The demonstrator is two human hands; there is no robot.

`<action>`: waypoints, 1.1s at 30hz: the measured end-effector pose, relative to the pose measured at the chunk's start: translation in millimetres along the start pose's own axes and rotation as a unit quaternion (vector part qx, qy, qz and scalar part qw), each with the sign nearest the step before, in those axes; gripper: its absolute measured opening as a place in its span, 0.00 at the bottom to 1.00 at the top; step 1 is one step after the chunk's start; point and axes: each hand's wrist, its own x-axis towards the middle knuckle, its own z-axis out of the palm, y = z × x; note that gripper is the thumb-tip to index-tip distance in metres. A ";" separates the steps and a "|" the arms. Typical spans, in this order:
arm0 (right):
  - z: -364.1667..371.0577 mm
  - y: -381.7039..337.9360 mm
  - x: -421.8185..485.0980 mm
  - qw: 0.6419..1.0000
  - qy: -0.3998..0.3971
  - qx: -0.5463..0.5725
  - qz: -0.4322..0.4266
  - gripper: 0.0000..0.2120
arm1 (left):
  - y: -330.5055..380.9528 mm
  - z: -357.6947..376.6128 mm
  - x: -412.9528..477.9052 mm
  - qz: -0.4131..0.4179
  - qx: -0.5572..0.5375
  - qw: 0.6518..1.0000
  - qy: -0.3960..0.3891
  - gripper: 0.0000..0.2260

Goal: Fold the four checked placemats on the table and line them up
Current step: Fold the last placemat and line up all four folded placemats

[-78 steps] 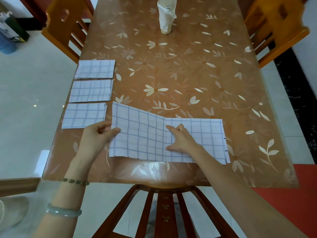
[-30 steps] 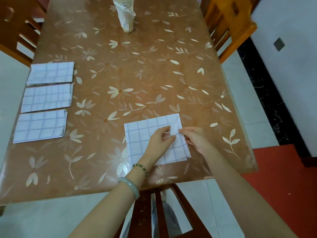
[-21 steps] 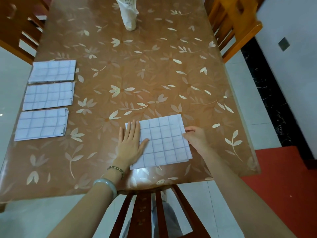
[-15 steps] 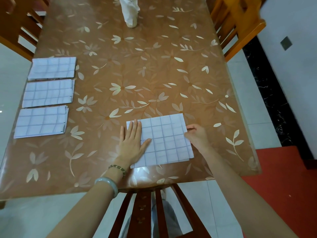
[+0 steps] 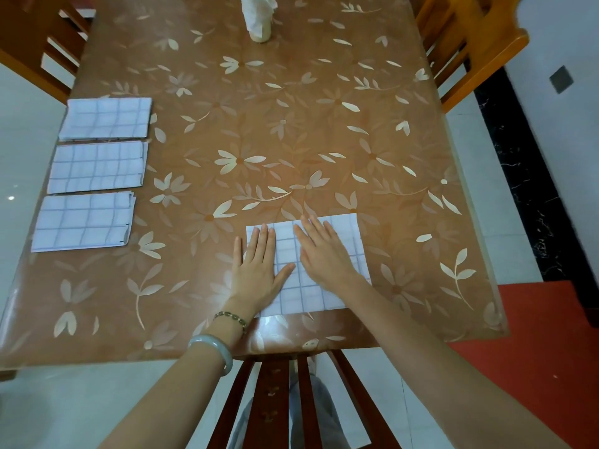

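- Fourth placemat (image 5: 306, 296): white with a thin checked grid, folded to a near-square block. It lies flat on the table (image 5: 291, 124) close to the near edge, a bit right of centre.
- Left hand (image 5: 256, 268): flat, palm down, fingers straight and close together, thumb out to the right. It presses on the left edge of the fourth placemat, with the little finger off the cloth on the table.
- Right hand (image 5: 324, 254): flat, palm down, fingers straight and slightly fanned. It presses on the middle of the same placemat, just beside the left hand; the two thumbs are near each other.
- Neither hand pinches or lifts anything.
- Three more placemats lie folded in a column along the left table edge: far placemat (image 5: 107, 118), middle placemat (image 5: 97, 166), near placemat (image 5: 84, 223). Narrow gaps separate them, the long sides are roughly parallel, and all are well apart from the fourth.
- White-wrapped object (image 5: 259, 17): stands upright at the far end of the table. Its top is cut off by the frame, so I cannot tell what it holds.
- Left wrist: bead bracelet (image 5: 230, 318), with a pale bangle (image 5: 212, 348) further up the arm.
- Wooden chairs: far right chair (image 5: 470, 43), far left chair (image 5: 39, 43), near chair (image 5: 275, 400) tucked below the near edge.
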 end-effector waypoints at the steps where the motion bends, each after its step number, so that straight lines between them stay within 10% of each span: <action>1: 4.3 1.1 1.7 1.000 -0.016 -0.011 0.004 0.26 | -0.1 0.8 0.1 0.001 0.002 1.000 0.002 0.37; 17: 12.2 43.3 -17.1 0.999 0.024 -0.006 0.035 0.26 | 54.0 -11.0 23.3 0.009 -0.023 1.000 0.016 0.36; 33: 13.1 42.1 -17.0 0.999 0.031 -0.008 0.041 0.27 | -13.0 -0.9 -13.9 -0.168 0.036 0.985 0.020 0.38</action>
